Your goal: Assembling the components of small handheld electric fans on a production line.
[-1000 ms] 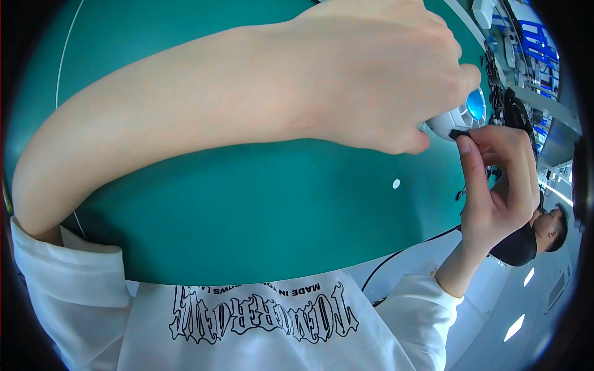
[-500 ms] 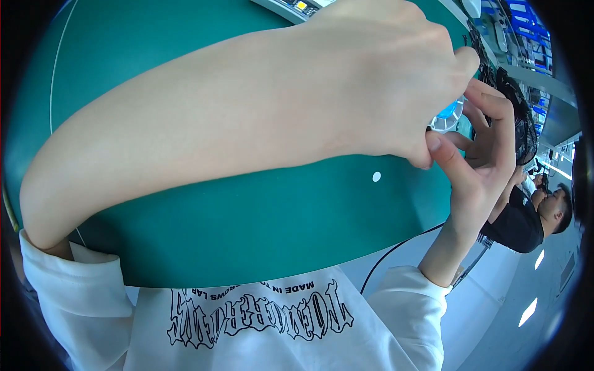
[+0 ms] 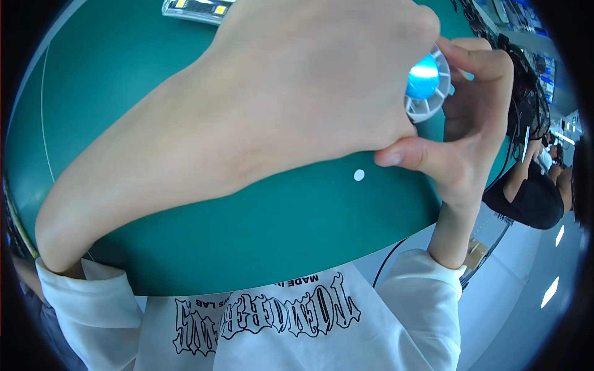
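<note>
Sitting between left hand [image 3: 328, 80] and right hand [image 3: 468, 139]: blue-centred disc [image 3: 426, 83]; both grips unclear.

White round part [image 3: 428, 85] with blue centre [image 3: 422, 77], green tabletop [image 3: 260, 241], white dot [image 3: 359, 175], white shirt [image 3: 284, 343] with black-outlined lettering [image 3: 284, 312]

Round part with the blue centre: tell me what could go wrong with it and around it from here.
The left hand hides much of the round part, so a slipping grip might go unseen.
The right hand crowds close against the left one, so fingers could get in each other's way and jog the part.
The strip with yellow squares, partly hidden behind the left hand, might get knocked.
</note>
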The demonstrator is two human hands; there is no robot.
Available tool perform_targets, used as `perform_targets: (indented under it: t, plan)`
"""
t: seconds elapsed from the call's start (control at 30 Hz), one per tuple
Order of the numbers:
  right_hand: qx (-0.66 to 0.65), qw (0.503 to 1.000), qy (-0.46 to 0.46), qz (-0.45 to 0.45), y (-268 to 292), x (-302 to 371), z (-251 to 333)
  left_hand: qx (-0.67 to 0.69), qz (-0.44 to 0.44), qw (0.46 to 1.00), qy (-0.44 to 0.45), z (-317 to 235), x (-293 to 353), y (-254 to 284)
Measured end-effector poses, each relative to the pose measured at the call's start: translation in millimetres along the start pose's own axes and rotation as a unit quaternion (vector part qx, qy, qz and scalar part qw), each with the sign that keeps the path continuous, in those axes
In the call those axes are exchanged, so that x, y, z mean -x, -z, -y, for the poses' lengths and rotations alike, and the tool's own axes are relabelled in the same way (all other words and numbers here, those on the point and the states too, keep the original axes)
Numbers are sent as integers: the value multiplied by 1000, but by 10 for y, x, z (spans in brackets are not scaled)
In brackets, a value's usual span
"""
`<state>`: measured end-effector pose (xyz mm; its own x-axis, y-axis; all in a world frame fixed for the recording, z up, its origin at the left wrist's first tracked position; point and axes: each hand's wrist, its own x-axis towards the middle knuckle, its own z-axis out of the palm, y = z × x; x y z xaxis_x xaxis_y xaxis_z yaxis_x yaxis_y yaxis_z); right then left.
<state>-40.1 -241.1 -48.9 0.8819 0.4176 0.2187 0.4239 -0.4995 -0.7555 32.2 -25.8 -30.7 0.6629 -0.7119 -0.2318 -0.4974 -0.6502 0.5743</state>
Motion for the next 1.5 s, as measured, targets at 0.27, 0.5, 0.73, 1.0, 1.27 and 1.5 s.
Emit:
perform_targets:
  t: [0.27, 0.5, 0.73, 1.0, 1.27, 1.5]
  plan:
    - [11, 997, -48, -60, -316, -402, -49, -50, 35, 998, 14, 145, -61, 263]
    - [25, 993, -109, -23, -320, -487, -318, -92, -257, 913, -302, 716, -30, -85]
    - [37, 999, -25, 8, -610, -335, -535, 52, -111, 984, -127, 865, 187, -222]
    - [-45, 987, -155, 7, -488, -350, -634, -28, -227, 908, -351, 1102, 239, -369]
    - [-17, 991, -129, -13, -636, -353, -611, 79, -233, 905, -347, 1091, 323, -385]
    - [-8, 991, -128, -31, -650, -309, -575, 67, -187, 908, -369, 1123, 279, -303]
